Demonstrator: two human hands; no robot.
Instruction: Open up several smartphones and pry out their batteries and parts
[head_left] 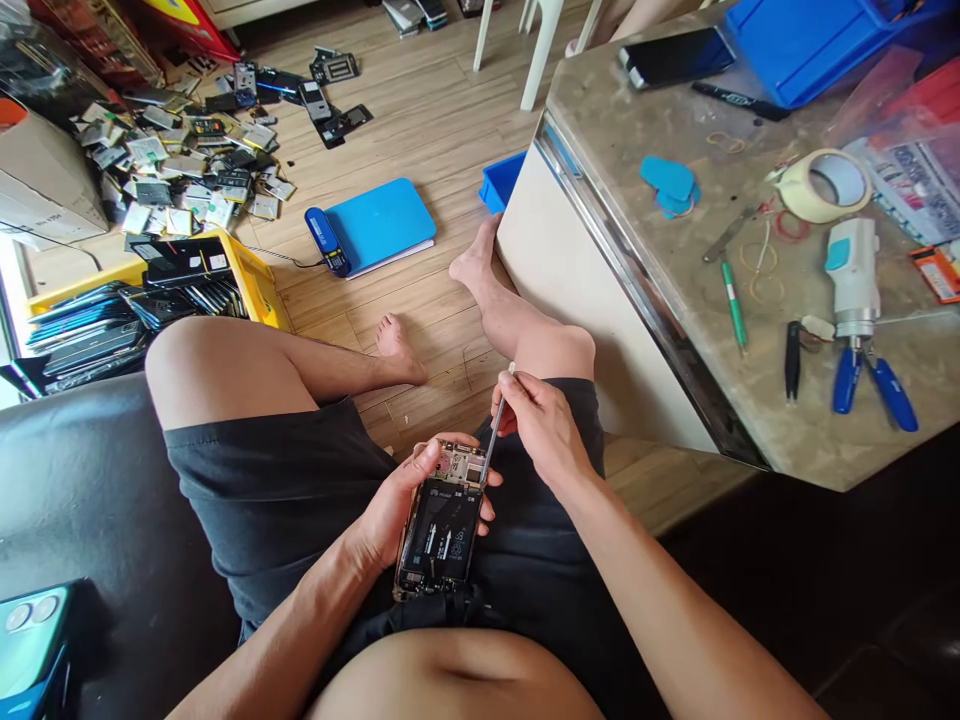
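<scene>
An opened phone point(441, 525) rests over my lap, its black battery and the circuit board at its top end exposed. Wrapped around the phone's upper part is my left hand point(401, 500), thumb on the left edge and fingertips showing at the right edge. My right hand point(536, 420) pinches a thin metal tool point(494, 430) between thumb and fingers. The tool slants down, with its lower tip at the board's right edge, just above the battery. Whether the tip touches the board I cannot tell.
At the right, a counter point(660, 300) holds a tape roll point(825, 186), blue-handled pliers point(870, 380) and a blue bin point(810, 45). Loose batteries point(187, 165) cover the floor at upper left, near a yellow crate point(251, 280) of phone parts. A blue pad point(382, 222) lies ahead.
</scene>
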